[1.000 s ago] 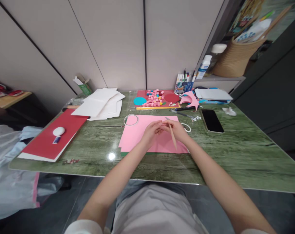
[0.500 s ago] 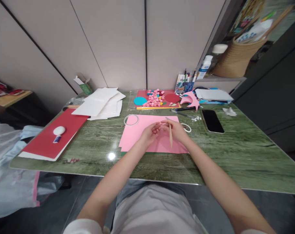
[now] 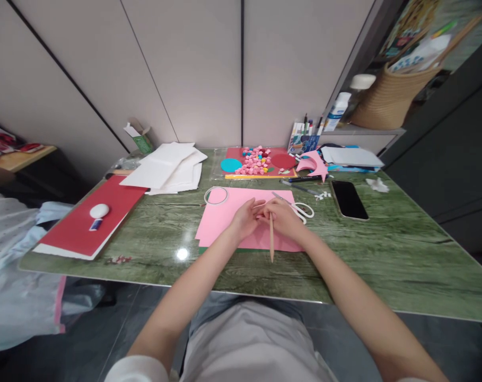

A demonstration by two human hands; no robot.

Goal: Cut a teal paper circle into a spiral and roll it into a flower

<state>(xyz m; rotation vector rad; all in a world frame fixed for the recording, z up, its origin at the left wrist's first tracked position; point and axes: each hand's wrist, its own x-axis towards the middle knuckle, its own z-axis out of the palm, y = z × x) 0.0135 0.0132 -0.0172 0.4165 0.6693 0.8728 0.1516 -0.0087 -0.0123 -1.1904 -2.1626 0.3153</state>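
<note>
A pointed, light-brown wooden stick [image 3: 271, 241], like a pencil, points down toward me from the closed fingers of my right hand [image 3: 282, 218]. My left hand [image 3: 244, 218] is cupped with its fingers closed, and its fingertips meet those of the right. Whatever sits between the fingertips is too small to make out. Both hands are over a stack of pink paper sheets [image 3: 219, 228], with a green edge showing beneath. Scissors with white handles [image 3: 305, 210] lie partly behind my right hand. A white ring, like a tape roll [image 3: 216, 196], rests on the stack's far left corner.
Pink paper balls [image 3: 252, 162] lie on a red sheet behind the stack. A phone [image 3: 349, 200], pens [image 3: 304, 179] and a pink paper cutout [image 3: 313, 163] are to the right. White sheets [image 3: 165, 164] and a red folder [image 3: 85, 223] lie left, near another person's clothing [image 3: 18, 286].
My right hand has turned and closed more, so the stick swings leftward and its point comes nearer to me. More of the scissors shows. The left hand stays almost in place.
</note>
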